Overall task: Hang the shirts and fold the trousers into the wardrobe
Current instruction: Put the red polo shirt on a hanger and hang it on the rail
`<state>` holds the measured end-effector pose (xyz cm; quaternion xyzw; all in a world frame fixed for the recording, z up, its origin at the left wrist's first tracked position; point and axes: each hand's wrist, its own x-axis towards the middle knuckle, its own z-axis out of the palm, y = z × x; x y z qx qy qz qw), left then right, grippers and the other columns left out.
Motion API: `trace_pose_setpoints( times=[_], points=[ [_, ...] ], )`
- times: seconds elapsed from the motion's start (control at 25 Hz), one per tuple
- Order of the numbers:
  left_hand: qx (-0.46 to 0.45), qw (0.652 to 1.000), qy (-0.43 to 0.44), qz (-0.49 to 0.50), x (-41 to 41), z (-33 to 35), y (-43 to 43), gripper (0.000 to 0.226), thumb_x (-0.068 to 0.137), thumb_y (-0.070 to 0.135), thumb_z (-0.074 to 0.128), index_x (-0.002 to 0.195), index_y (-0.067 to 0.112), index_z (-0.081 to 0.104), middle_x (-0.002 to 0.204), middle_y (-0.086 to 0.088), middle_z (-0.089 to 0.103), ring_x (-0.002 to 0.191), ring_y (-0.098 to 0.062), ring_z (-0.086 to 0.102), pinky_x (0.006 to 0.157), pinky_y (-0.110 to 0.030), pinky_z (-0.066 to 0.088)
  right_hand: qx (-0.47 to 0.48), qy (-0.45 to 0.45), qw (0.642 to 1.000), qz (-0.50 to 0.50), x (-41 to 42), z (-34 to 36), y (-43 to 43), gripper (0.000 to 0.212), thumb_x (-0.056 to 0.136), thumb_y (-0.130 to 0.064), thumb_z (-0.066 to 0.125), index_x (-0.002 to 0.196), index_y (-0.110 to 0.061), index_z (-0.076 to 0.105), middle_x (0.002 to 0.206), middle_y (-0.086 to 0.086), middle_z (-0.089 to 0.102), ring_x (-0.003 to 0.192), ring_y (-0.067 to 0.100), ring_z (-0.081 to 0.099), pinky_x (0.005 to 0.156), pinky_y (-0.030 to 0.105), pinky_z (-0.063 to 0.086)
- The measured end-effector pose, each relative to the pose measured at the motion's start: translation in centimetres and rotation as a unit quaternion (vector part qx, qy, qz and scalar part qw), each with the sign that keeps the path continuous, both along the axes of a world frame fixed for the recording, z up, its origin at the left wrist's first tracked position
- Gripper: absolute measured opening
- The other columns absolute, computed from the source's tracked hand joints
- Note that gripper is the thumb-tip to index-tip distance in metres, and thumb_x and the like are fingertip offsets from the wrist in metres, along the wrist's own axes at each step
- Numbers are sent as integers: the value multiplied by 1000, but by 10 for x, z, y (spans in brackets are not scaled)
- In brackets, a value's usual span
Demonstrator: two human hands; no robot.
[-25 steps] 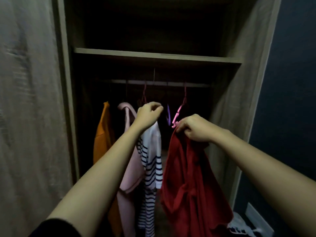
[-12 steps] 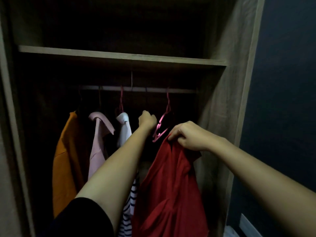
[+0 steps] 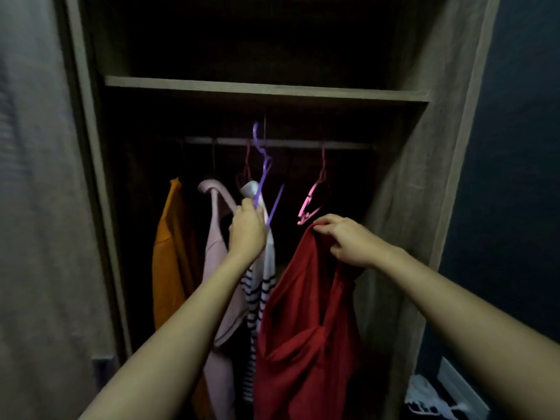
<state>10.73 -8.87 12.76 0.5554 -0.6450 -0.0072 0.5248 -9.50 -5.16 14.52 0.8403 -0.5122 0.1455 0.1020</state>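
My left hand (image 3: 247, 228) grips a purple plastic hanger (image 3: 263, 174), lifted clear of the wardrobe rail (image 3: 281, 143) with its hook above the bar. My right hand (image 3: 345, 239) pinches the top edge of a red shirt (image 3: 303, 328), which hangs down in front of the open wardrobe. On the rail hang an orange shirt (image 3: 169, 253), a pale pink shirt (image 3: 216, 262) and a white shirt with dark stripes (image 3: 260, 286). An empty pink hanger (image 3: 312, 198) hangs just above the red shirt.
A wooden shelf (image 3: 266, 89) spans the wardrobe above the rail. The wardrobe's right side panel (image 3: 424, 192) stands close to my right arm, with a dark wall beyond. The open door (image 3: 39, 207) is on the left. Light-coloured clothes (image 3: 430, 401) lie on the floor at bottom right.
My left hand has taken the purple hanger off the rail and pulled it toward me. My right hand keeps holding the red shirt in about the same place.
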Motion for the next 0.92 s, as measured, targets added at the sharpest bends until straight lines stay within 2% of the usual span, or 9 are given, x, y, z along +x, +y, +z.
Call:
trace_pose_setpoints(
  times=[0.12,0.16,0.28,0.4,0.52,0.68,0.76,0.84,0.92],
  points=[
    [6,999,47,-4,64,-43,42,24,96,35,43,99,11,45,87,-26,64,84,-45,62,76,-45,48,38,5,998,-52,7,-13,10,74,69,-1,56,139,-16,40,149,-3,31,129,25,43,106,36,39],
    [4,997,70,-11,85,-57,56,24,94,39,46,93,15,43,80,-20,64,78,-41,64,71,-41,49,51,4,996,-70,9,-18,14,77,69,-2,57,141,-18,37,150,-5,28,129,26,42,105,37,41],
    [12,995,95,1,147,-84,102,19,94,29,52,83,17,43,68,-7,63,69,-24,65,61,-28,38,70,-4,993,-100,20,-27,29,78,70,-2,56,143,-20,33,152,-7,23,130,29,40,105,36,39],
    [26,997,61,-28,198,-110,145,22,94,24,52,76,23,39,61,1,67,59,3,62,62,-20,46,63,-21,992,-112,34,-24,42,76,72,1,53,143,-20,34,153,-6,23,130,31,39,107,36,37],
    [33,996,36,-77,224,-126,180,23,94,22,52,74,24,41,64,22,68,54,9,61,58,-8,43,50,-26,990,-126,49,-11,54,75,73,1,52,143,-20,34,153,-5,23,130,32,38,107,37,36],
    [32,989,-2,-144,235,-137,211,19,91,25,55,77,31,44,65,17,69,53,6,62,55,-9,44,38,-19,992,-119,70,3,73,73,73,0,51,142,-19,35,153,-4,24,129,33,39,108,39,36],
    [43,984,-40,-166,236,-142,217,17,90,38,55,78,39,42,60,9,67,53,1,63,53,-15,46,27,6,994,-105,85,9,86,71,75,0,52,142,-19,36,153,-6,24,127,33,39,106,38,37],
    [28,978,-95,-183,227,-145,215,12,86,53,45,80,44,39,52,3,58,50,3,58,52,-18,43,3,55,996,-70,112,11,101,70,77,-1,52,141,-23,36,152,-9,24,123,30,40,97,36,40],
    [11,976,-113,-187,213,-146,213,17,85,56,39,83,39,37,51,7,50,50,6,53,54,-19,39,-15,74,997,5,146,9,118,68,75,1,48,138,-24,43,149,-13,31,118,25,42,88,31,40]
  ],
)
